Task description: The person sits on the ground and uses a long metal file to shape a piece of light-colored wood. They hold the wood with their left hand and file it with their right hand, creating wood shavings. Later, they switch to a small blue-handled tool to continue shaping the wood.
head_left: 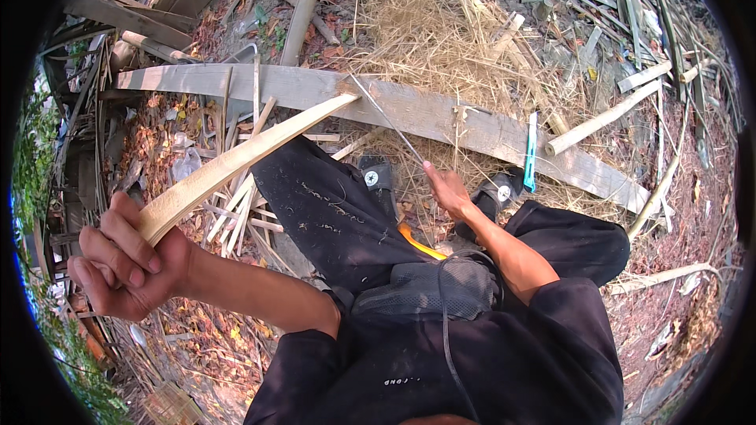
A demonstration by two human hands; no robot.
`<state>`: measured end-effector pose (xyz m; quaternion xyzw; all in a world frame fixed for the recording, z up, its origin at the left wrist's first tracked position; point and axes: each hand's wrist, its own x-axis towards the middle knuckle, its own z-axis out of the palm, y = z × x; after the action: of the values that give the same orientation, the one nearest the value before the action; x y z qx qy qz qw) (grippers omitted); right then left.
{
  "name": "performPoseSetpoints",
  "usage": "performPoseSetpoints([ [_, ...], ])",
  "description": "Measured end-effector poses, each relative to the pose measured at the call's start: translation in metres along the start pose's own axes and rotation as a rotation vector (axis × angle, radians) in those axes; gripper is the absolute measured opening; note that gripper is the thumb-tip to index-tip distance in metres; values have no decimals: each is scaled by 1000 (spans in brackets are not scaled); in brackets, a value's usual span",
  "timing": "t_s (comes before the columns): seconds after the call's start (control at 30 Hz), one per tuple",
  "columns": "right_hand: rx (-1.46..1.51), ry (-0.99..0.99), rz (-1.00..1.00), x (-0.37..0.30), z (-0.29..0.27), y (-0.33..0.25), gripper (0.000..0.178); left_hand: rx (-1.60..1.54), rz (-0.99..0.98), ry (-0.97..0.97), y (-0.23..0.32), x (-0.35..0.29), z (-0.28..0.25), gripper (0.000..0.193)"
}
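Observation:
My left hand (pixel 130 264) is closed round the near end of a long pale bamboo strip (pixel 236 159). The strip slants up to the right, its far end over a weathered plank (pixel 291 85). My right hand (pixel 449 191) grips a thin-bladed knife (pixel 391 123), its handle mostly hidden by the fingers. The blade points up and left, with its tip over the plank just beside the strip's far end. Whether blade and strip touch, I cannot tell. A turquoise tool (pixel 531 156), perhaps a cutter, lies across the plank right of my right hand.
Straw-like shavings (pixel 441 39) heap beyond the plank. Thin split sticks (pixel 240 208) lie left of my legs. An orange curved object (pixel 419 242) is between my legs. Round poles (pixel 602 120) lie at right; an upright pole (pixel 305 12) stands behind the plank. A cable (pixel 446 330) hangs over my front.

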<state>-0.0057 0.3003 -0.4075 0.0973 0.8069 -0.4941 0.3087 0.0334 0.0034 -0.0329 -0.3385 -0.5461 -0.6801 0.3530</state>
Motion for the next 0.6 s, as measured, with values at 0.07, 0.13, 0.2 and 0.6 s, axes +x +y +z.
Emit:
performPoseSetpoints([
  [0.07,99,17,-44,2,-3,-2,71,-70,20,-57,-5,4,-3,25],
  [0.13,153,14,-23,0,-5,-6,69,-50,22,-242,-10,13,-11,17],
  [0.2,144,32,-26,0,-8,-6,67,43,41,-7,-12,14,-4,18],
  [0.6,51,118,-58,1,-7,0,55,630,-86,342,-7,31,-15,30],
])
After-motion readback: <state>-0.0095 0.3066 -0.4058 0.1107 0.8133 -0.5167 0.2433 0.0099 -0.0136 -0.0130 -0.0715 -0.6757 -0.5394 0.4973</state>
